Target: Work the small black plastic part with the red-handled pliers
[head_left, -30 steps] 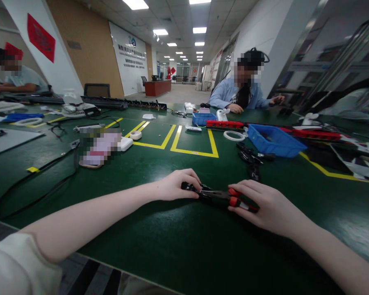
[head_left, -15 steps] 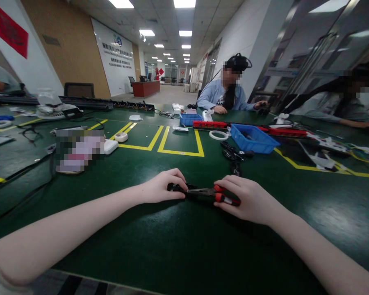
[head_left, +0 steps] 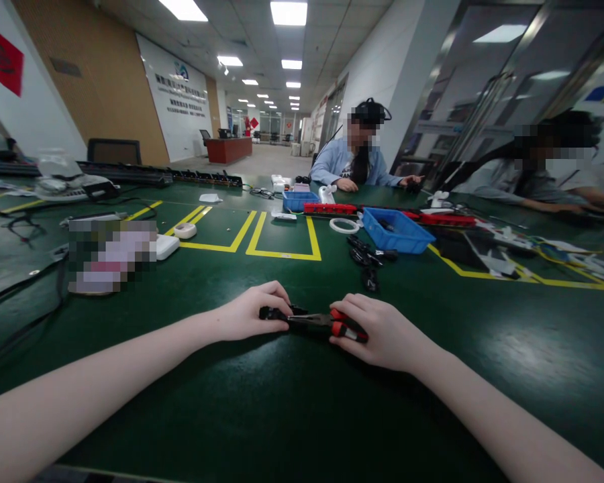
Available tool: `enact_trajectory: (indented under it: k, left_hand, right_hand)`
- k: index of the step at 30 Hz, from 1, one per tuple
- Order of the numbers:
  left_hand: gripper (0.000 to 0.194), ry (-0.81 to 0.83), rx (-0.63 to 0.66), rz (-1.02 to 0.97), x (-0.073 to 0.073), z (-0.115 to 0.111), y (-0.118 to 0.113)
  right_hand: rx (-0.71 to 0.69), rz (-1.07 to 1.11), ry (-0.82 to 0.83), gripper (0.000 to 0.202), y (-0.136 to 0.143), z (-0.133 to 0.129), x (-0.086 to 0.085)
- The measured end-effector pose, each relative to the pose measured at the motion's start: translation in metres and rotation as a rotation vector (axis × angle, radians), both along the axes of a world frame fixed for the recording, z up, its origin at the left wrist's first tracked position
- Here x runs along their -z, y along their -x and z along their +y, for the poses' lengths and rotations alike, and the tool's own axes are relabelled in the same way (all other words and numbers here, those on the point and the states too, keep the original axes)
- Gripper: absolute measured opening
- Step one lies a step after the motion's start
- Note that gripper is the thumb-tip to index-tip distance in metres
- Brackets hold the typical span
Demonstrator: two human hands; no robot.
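Note:
My right hand [head_left: 377, 330] is closed around the red-and-black handles of a pair of long-nose pliers [head_left: 343, 324]. The pliers' jaws point left and meet a small black part [head_left: 272, 313] that my left hand [head_left: 256, 310] pinches between thumb and fingers. My left fingers cover much of this part, so its kind cannot be made out. Both hands are low over the green table [head_left: 262, 402], close together. Just beyond them lies a bundle of black cables [head_left: 365, 255].
A blue bin [head_left: 395, 231] stands right of a white ring [head_left: 345, 225]. Red strips [head_left: 332, 209] lie behind. At left are a phone [head_left: 113, 258], a white case [head_left: 166, 247] and a tape roll [head_left: 185, 231]. A person [head_left: 355, 151] sits across the table.
The view has turned slightly to the right, so everything sits further left in the picture. Both hands keep their holds on the black part and the pliers.

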State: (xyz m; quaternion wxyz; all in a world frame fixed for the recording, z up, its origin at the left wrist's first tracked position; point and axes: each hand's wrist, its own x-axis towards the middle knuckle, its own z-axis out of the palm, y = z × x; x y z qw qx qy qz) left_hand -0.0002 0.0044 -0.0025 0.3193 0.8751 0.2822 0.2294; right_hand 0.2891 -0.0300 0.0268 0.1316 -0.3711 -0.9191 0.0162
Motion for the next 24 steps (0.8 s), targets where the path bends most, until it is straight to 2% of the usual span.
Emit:
enact_trajectory:
  k: [8,17,24]
  left_hand:
    - [0.016,-0.002,0.015,0.020,-0.002,-0.003,-0.001]
    - [0.017,-0.019,0.019,0.032,-0.002,-0.005,-0.002]
    - [0.019,-0.039,0.034,0.037,-0.003,-0.005,-0.002]
  right_hand:
    - [-0.011,-0.011,-0.014,0.033,-0.003,-0.002,-0.012]
    - [-0.003,-0.040,0.024,0.034,0.000,-0.004,-0.009]
    - [-0.046,-0.053,-0.158,0.039,-0.005,0.000,-0.006]
